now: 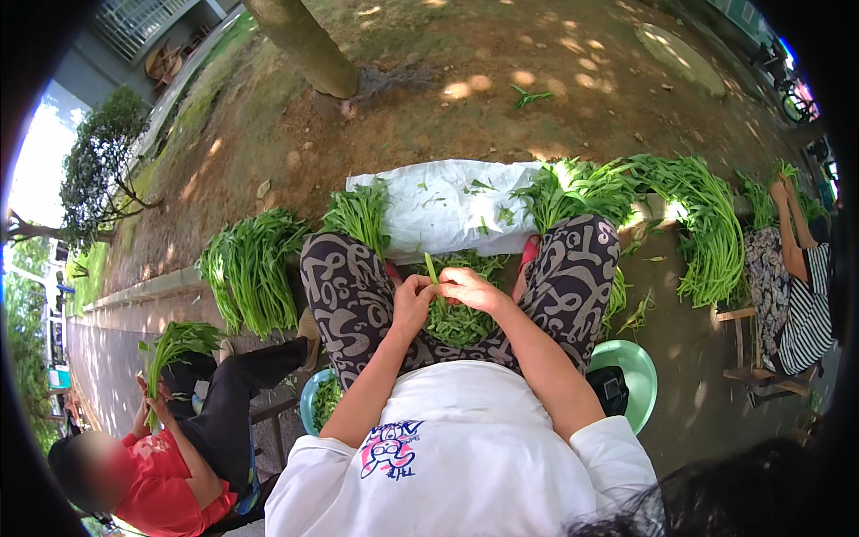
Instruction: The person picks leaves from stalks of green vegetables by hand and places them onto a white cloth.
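Between my knees, my left hand [412, 304] and my right hand [472, 289] meet with closed fingers around a pale green vegetable stem [430, 266], whose upper end points away from me. Below and behind the hands lies a heap of short-cut leafy greens [458, 328]; what holds it is mostly hidden. A white sheet [429, 195] dotted with loose leaves spreads just beyond my feet. One bunch of long-stemmed greens [360, 215] rests at the sheet's left end, another leafy bunch [582, 190] at its right.
More long greens hang over the curb at left [253, 273] and right [711, 242]. A blue basin [309, 401] with greens stands by my left hip. By my right stands a green basin [640, 385] holding a black item. People sit on both sides; the left person [174, 474] holds greens.
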{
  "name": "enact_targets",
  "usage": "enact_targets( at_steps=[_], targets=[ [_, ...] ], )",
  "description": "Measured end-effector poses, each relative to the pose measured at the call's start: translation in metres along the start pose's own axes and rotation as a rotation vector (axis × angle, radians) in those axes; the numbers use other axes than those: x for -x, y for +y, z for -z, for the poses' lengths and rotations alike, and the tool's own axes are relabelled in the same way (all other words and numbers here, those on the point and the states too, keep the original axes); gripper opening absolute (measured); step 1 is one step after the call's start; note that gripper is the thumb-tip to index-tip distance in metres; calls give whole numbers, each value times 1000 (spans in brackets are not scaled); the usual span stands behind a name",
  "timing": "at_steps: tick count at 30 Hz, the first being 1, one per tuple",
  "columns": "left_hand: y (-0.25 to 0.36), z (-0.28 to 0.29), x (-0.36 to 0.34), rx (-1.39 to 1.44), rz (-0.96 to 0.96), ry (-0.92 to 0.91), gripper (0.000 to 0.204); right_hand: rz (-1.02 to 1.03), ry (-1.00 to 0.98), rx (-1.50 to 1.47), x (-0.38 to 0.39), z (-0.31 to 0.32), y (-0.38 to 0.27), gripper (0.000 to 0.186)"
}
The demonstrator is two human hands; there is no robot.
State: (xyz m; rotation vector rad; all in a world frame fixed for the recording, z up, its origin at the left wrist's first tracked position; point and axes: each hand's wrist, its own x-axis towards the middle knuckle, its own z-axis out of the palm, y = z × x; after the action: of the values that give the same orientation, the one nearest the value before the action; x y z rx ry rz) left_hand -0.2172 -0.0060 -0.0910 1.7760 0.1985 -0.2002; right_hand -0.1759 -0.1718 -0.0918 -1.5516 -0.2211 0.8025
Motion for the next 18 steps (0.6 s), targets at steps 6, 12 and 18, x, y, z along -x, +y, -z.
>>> enact_targets(
  at_steps=[6, 12, 18],
  targets=[
    [-17, 7, -4, 105, 35, -11, 6, 10, -75, 19, -4, -3, -10, 26],
    [-4, 10, -1, 289, 139, -5, 12, 15, -55, -58, -5, -3, -9, 25],
    [14, 8, 2, 491, 204, 28, 25, 63, 37, -106, -10, 0, 2, 22]
  ],
)
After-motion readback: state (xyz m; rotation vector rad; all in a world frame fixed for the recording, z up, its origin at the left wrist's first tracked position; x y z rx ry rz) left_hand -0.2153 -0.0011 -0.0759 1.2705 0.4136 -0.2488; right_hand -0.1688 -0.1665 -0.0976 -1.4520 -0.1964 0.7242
